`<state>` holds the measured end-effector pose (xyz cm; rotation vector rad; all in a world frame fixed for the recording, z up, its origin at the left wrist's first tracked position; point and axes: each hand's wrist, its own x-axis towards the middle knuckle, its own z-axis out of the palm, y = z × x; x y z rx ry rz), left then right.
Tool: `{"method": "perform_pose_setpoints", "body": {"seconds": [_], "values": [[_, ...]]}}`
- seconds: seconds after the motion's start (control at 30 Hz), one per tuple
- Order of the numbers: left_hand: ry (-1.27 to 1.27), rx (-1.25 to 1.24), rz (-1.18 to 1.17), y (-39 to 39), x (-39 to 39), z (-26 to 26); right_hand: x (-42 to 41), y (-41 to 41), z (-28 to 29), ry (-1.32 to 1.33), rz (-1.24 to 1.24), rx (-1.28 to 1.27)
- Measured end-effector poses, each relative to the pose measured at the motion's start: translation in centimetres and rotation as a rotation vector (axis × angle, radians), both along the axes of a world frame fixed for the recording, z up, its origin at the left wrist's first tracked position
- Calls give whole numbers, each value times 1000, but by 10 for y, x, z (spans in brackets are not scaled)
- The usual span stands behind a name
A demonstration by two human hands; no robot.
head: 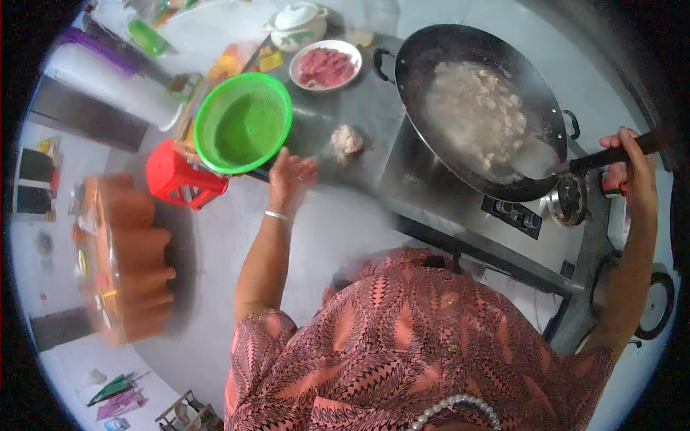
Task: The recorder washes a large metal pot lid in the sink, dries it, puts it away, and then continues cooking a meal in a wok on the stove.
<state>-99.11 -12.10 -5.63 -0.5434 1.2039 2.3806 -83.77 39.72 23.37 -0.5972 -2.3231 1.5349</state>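
My right hand (pixel 633 153) grips the dark handle of a cooking spatula (pixel 598 160). Its broad metal blade lies in a large black wok (pixel 469 43), at the edge of pale cooked pieces of food (pixel 498 108) in cloudy, steaming liquid. Beside the lower right rim of a bright green plastic basket (pixel 242 129) is my left hand (pixel 291 175), its fingers apart and blurred. The thumb appears close to the rim; whether it touches is unclear. A pale, lumpy piece of food (pixel 346 143) sits on the counter to the right of that hand.
A white bowl of raw sliced meat (pixel 326 65) and a lidded white pot (pixel 297 26) stand at the back. The wok rests over a steel gas stove (pixel 458 215) with knobs in front. A red plastic stool (pixel 186 175) and a cloth-covered table (pixel 135 258) are at left.
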Motion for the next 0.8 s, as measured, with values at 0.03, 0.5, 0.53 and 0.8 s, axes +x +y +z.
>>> {"method": "perform_pose_setpoints", "body": {"seconds": [0.03, 0.5, 0.53, 0.8], "values": [[-64, 11, 107, -2, -3, 9, 2, -6, 5, -9, 1, 1], [104, 172, 494, -50, -54, -16, 12, -1, -38, -204, -42, -27], [86, 159, 421, -56, -52, -13, 14, -5, -39, -176, -69, 41], [-82, 60, 485, -67, -47, -25, 27, 7, -61, -127, 128, 317]]}}
